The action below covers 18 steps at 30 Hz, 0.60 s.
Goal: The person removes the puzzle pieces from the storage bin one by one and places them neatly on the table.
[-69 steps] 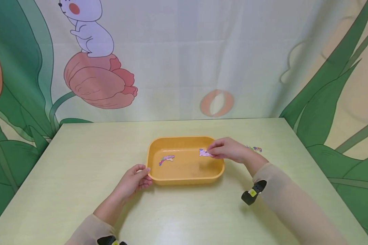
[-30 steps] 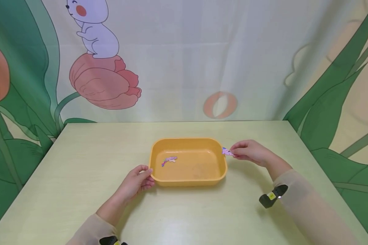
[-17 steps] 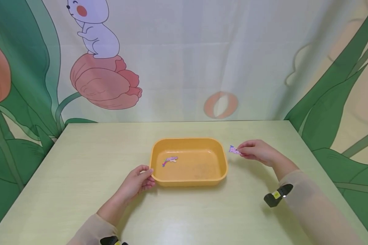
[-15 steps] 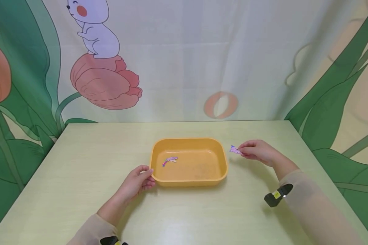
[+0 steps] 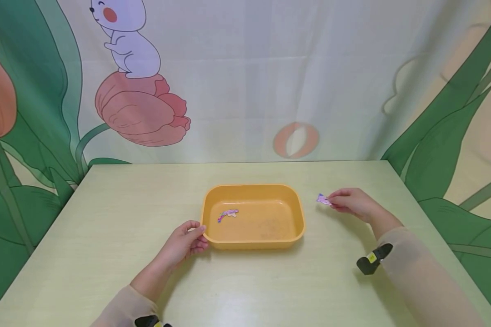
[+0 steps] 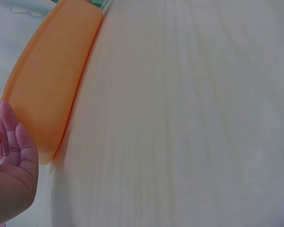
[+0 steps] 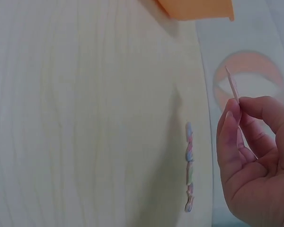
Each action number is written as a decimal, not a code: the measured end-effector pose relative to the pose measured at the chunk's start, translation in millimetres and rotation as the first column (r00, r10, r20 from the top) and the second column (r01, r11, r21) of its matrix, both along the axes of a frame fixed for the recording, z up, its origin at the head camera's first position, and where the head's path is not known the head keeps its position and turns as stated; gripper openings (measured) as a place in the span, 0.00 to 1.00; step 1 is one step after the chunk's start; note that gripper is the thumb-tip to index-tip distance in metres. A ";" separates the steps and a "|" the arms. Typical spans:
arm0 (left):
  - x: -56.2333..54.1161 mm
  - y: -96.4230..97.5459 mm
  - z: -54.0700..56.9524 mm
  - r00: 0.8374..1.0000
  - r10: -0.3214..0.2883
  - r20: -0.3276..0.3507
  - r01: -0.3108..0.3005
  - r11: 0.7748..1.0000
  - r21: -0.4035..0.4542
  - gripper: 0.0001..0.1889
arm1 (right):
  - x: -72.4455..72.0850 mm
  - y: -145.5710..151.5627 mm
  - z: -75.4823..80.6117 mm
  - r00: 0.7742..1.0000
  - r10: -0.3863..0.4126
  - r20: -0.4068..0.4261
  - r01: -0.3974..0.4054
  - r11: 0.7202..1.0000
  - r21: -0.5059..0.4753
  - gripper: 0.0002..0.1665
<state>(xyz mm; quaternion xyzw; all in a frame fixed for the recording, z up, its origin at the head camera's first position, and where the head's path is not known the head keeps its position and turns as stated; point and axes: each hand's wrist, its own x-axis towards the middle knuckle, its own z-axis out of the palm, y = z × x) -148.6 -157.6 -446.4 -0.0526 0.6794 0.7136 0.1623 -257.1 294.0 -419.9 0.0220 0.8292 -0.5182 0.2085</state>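
A yellow tray [image 5: 253, 245] with rounded corners stands on the table. My left hand [image 5: 183, 243] grips its near left corner, thumb on the rim and the other fingers against the outer wall; the left wrist view shows that orange-looking wall [image 6: 52, 71]. To the right of the tray, above the table, my right hand [image 5: 353, 203] pinches a small flat purple cutout [image 5: 323, 200] between thumb and fingertips. In the right wrist view this cutout [image 7: 232, 84] shows edge-on as a thin strip. Inside the tray, towards its left, lies another colourful cutout [image 5: 228, 213] in pink and purple.
On the table below the right hand lies a multicoloured strip-like piece [image 7: 189, 165], hidden behind that hand in the head view. The pale wooden table [image 5: 270, 286] ends at the back against a printed curtain [image 5: 229, 91].
My right hand has carried the purple cutout from over the tray's right side out past its rim, to the right. The left hand stays on the tray's corner. The head view has shifted slightly.
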 end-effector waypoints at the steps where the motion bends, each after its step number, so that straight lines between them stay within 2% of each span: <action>1: -0.1 0.0 0.0 1.000 0.000 -0.001 0.000 1.000 -0.001 0.10 | -0.2 1.4 -1.2 1.000 0.000 0.000 0.000 1.000 0.011 0.23; 8: 0.0 0.1 -0.6 1.000 0.000 0.003 0.000 1.000 0.003 0.08 | -2.6 9.3 -10.8 1.000 0.000 0.026 -0.004 0.989 0.149 0.23; 18: 0.0 -0.1 -1.4 1.000 0.008 -0.001 -0.008 1.000 0.002 0.09 | -9.1 12.4 -24.5 0.998 -0.053 0.027 0.045 0.969 0.243 0.23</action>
